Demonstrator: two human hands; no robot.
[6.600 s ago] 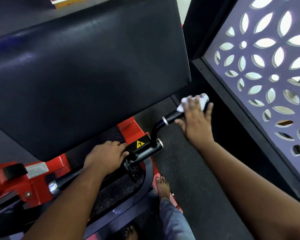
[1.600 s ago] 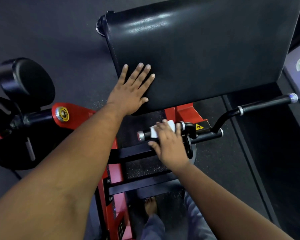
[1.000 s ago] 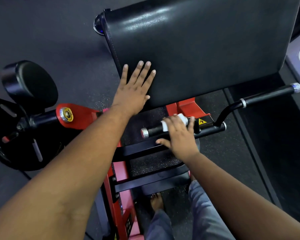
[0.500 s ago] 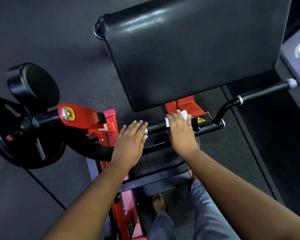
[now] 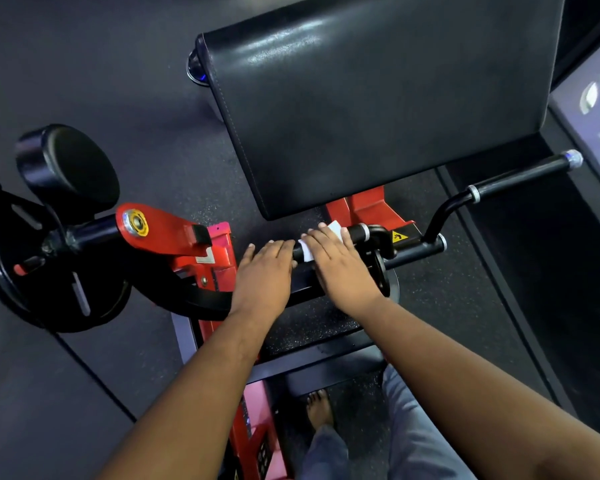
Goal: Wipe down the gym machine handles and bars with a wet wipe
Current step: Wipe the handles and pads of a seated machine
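Hanging at the far left of the frame, a black weight plate sits on its peg beside a round black pad, with the red lever arm running right from there toward the centre. The left hand rests on the left end of the near handle, fingers laid over the bar; whether they wrap underneath is hard to say from above. Just beside it, the right hand presses a white wet wipe around that handle, fingers curled over the cloth. The handle's long axis runs left to right, rising slightly toward the right, and the wipe lies along it. Above both hands the large black arm pad fills the upper centre. Farther right, the second handle points to the upper right, well apart from both hands.
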